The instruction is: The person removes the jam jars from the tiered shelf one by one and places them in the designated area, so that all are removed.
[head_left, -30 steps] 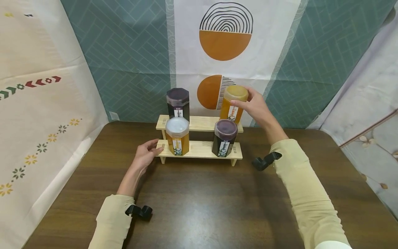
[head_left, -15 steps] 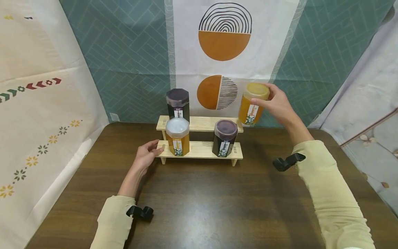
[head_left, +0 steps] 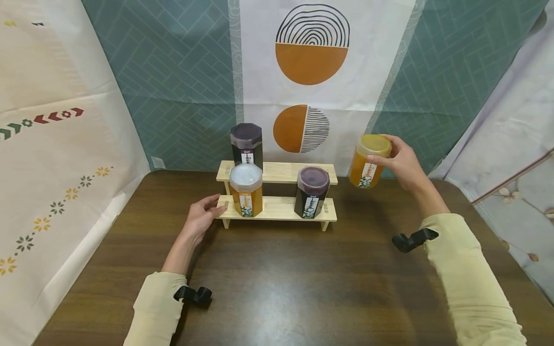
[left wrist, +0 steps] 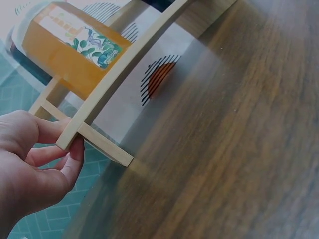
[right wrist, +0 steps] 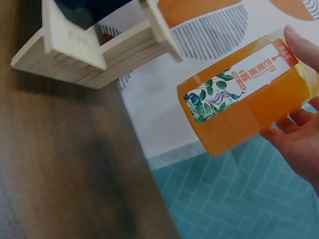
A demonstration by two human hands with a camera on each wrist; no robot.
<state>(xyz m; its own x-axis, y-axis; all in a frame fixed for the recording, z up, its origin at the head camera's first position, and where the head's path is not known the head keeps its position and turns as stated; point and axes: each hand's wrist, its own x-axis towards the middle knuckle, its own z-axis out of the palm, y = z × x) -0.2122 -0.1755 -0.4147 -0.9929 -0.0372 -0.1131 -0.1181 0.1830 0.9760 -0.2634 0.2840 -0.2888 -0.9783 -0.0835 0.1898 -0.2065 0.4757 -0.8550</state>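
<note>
The right hand (head_left: 400, 161) has its grip closed round the top of an orange jar (head_left: 369, 161), fingers curled over the lid end, and holds it in the air to the right of the wooden rack (head_left: 277, 207), well clear of the bench (head_left: 277, 278). In the right wrist view the jar (right wrist: 246, 97) leans over, its leafy label facing the camera, with the fingertips (right wrist: 291, 137) under its side.

The left hand (head_left: 201, 218) has its grip pinched on the left end of the rack's lower step (the left wrist view shows the thumb (left wrist: 22, 132) above and the fingers (left wrist: 72, 159) below the slat end (left wrist: 70, 137)).

On that lower step stand an orange jar with a white lid (head_left: 245, 190), just beside the left hand, and a dark jar with a purple lid (head_left: 312, 191) toward the right. On the upper step, at the left, stands a second dark jar (head_left: 246, 144); the right part of this step is bare wood.

Behind the rack hangs a cloth with teal tile pattern and orange half-circles (head_left: 311, 62).
</note>
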